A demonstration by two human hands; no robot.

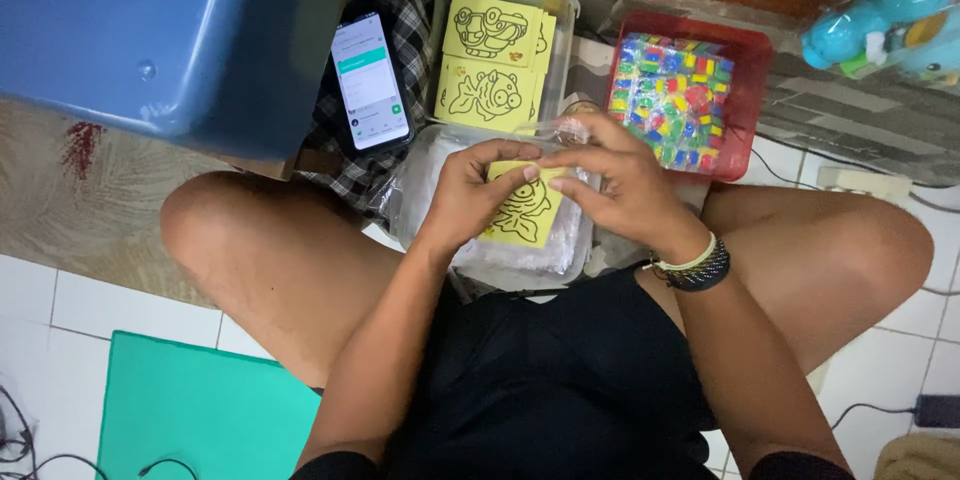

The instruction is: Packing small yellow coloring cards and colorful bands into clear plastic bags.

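A clear plastic tub (565, 15) on the floor holds yellow picture cards (492, 60) with black cartoon outlines, and beside it a red tray (750, 70) is filled with small packets of coloured sand (672, 95). Over a clear plastic bag (560, 250) in the person's lap, the left hand (470, 190) and the right hand (625, 185) meet, both closed with fingers and thumbs pinching the top edge of a yellow fish card (525, 210). A phone (370, 80) lies left of the tub.

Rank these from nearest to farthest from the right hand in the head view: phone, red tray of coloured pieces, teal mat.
1. Red tray of coloured pieces, just beyond the right hand.
2. Phone, beyond the left hand's side.
3. Teal mat, on the floor by the left knee.
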